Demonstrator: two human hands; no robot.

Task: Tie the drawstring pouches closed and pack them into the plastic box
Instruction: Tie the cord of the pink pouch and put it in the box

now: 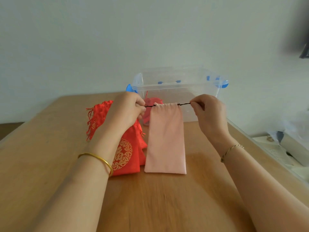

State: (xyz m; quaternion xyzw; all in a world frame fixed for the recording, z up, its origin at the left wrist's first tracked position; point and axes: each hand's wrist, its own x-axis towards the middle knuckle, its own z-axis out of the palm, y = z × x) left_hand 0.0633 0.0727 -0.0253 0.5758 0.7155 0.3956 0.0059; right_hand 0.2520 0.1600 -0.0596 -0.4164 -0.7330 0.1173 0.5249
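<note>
At the centre of the frame, a person holds a long, flat pale-pink fabric drawstring pouch [165, 139] up by its dark cord [184, 103], which is stretched level between both hands. The left hand [128, 109] has its fingers curled and pinching the cord's left end; the right hand [206, 109] pinches the right end between thumb and curled fingers. The pouch's mouth is gathered along the cord, and its lower edge meets the brown wooden table [158, 206].

Just left of the pink pouch, partly under the left forearm, lies a red satin pouch with a gold printed emblem [128, 158]. Further toward the left of the frame, another red patterned pouch with tasselled strings [98, 118] rests on the table.

Behind the hands, in the upper middle of the frame, stands a clear plastic storage box with blue clips [177, 87], open at the top; a red pouch [150, 104] shows through its left front wall. A plain gold bangle [100, 160] circles the left wrist, and a thin twisted bracelet [231, 150] the right.
</note>
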